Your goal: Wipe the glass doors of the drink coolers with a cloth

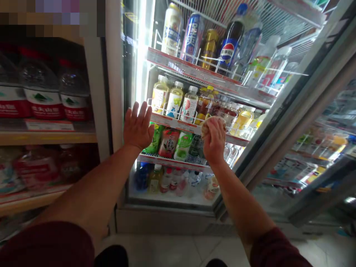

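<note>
Holding a cloth to a drinks fridge

At far left, on a wood-edged shelf (55, 138), large water bottles (41, 92) with red caps and red-and-white labels. Next, holds up the left hand (138, 130), fingers spread, palm toward the glass door (169, 206) of a lit fridge; released, with nothing in its grasp. Cannot tell whether touching the glass or just short of it. Behind the door, from left to right on an upper rack, a white can (172, 31), a blue can (191, 37), a gold can (209, 50) and a cola bottle (231, 42); below, white-capped drink bottles (174, 98). Farther right, grasps a crumpled pale cloth (205, 129) in the right hand (214, 144), fingers bent over it, at the glass. At far right, a second fridge (303, 159) with more drinks inside.
</note>
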{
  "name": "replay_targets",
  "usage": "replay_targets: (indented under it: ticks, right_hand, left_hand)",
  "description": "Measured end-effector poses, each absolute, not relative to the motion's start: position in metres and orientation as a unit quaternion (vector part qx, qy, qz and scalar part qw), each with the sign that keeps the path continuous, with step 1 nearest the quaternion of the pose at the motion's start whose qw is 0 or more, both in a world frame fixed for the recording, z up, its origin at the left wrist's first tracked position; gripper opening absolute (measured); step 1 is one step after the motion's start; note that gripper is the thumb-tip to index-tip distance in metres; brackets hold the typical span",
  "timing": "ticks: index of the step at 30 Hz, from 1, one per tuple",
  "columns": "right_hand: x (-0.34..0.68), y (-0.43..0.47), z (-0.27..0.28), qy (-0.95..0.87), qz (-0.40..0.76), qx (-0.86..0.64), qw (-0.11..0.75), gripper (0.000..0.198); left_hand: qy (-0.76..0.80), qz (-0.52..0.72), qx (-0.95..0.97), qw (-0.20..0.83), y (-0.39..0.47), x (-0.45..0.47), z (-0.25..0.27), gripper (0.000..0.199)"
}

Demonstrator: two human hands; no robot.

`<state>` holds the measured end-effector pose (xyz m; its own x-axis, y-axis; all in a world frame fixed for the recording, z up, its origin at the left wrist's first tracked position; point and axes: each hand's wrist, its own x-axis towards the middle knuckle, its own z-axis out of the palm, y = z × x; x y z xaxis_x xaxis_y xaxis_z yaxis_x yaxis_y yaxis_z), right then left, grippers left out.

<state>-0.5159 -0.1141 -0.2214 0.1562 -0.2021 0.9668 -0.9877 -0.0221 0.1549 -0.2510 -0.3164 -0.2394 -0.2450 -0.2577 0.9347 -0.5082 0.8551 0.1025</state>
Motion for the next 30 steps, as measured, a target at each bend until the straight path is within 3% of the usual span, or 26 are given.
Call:
replay_targets:
  ticks: [2,6,10,14,19,22,27,30]
  right_hand:
    - [-0.506,-0.121,-0.217,-0.504,0.422,0.57,0.493,0.054]
    - [-0.499,-0.108,-0.257,-0.481,0.327,0.663,0.471,0.053]
    - [-0.509,-0.092,-0.281,-0.48,0.269,0.704,0.449,0.054]
    - [-0.504,-0.096,-0.3,-0.496,0.289,0.674,0.465,0.055]
    - [-0.486,-0.103,-0.339,-0.426,0.204,0.777,0.416,0.051]
    - [-0.481,-0.109,-0.317,-0.402,0.197,0.796,0.408,0.048]
    - [-0.464,-0.141,-0.232,-0.492,0.411,0.6,0.48,0.061]
    - [-0.442,-0.157,-0.223,-0.493,0.416,0.582,0.496,0.06]
  left_hand:
    - [-0.783,0.112,0.248,0.56,-0.317,-0.251,-0.237,0.071]
    - [-0.782,0.157,0.22,0.562,-0.308,-0.246,-0.248,0.069]
    - [-0.794,0.224,0.16,0.541,-0.29,-0.237,-0.305,0.061]
    - [-0.774,0.263,0.18,0.546,-0.289,-0.239,-0.366,0.062]
    - [-0.769,0.25,0.191,0.557,-0.306,-0.247,-0.39,0.066]
    - [-0.77,0.244,0.2,0.554,-0.309,-0.248,-0.393,0.069]
    - [-0.764,0.256,0.21,0.554,-0.306,-0.246,-0.393,0.073]
    - [-0.756,0.271,0.196,0.563,-0.304,-0.243,-0.388,0.079]
